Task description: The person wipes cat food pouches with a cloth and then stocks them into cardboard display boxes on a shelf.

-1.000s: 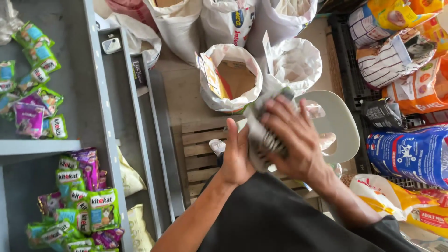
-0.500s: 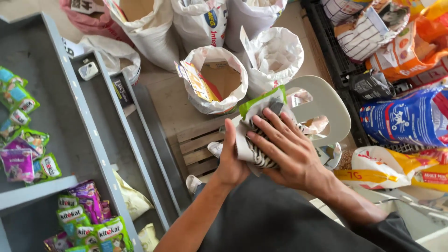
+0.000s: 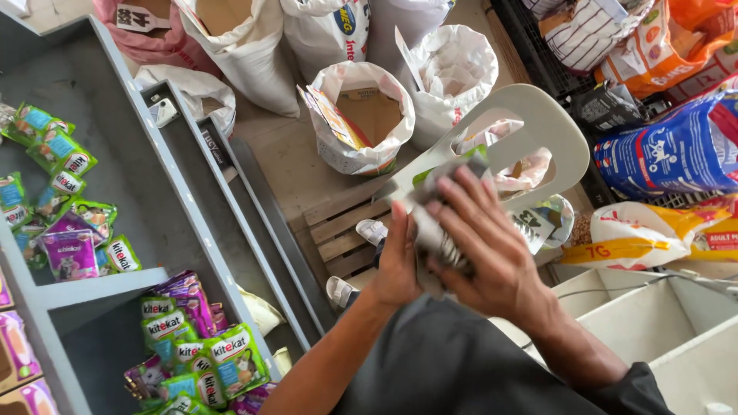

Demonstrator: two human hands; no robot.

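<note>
A small packet (image 3: 442,223), grey and white with a green top edge, sits pressed between the person's two hands, just in front of the pale plastic chair (image 3: 550,127) whose cut-out backrest rises behind it. The right hand (image 3: 492,253) lies spread over the packet's face, fingers fanned and curled around it; the left hand (image 3: 400,265) grips it from the other side, thumb against its edge. Motion blurs the packet, so its pattern is hard to read.

From the head camera, looking down: below the chair lies a wooden pallet (image 3: 346,230) on a bare concrete floor. Beyond the chair stand open white sacks (image 3: 361,115), their tops rolled down. To the chair's left runs a grey metal shelf unit (image 3: 115,169) stocked with green and purple pouches (image 3: 207,353). To its right are stacked large bags in blue (image 3: 669,150), orange and yellow, and nearer, a white bin (image 3: 653,323).
</note>
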